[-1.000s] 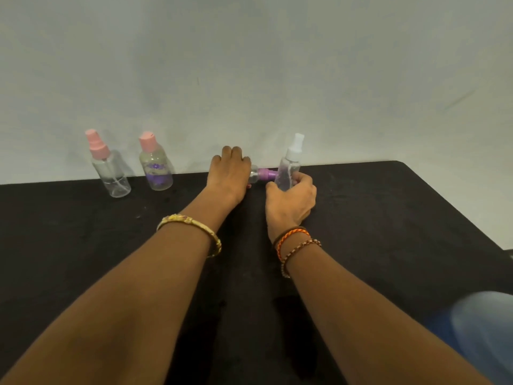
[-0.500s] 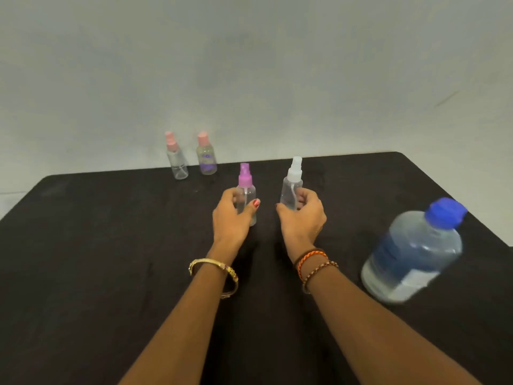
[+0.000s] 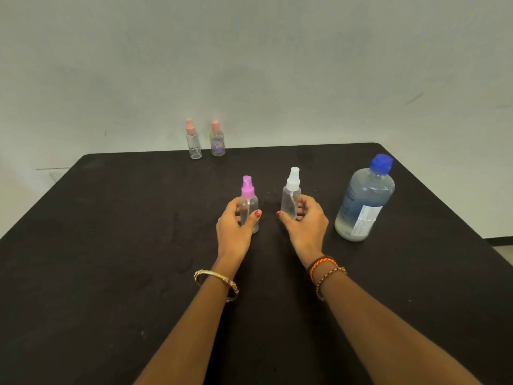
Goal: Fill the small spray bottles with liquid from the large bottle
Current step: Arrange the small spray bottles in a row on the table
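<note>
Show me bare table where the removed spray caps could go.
Bare patches: the black table left of the left hand, and the strip between the hands and the two pink-capped bottles. Crowded: between the right hand and the large blue-capped bottle.

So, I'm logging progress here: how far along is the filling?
Nothing poured yet. Large bottle still wears its blue cap. Left hand holds the purple-capped sprayer, right hand the white-capped one, both capped. All uncapping and pouring remains.
</note>
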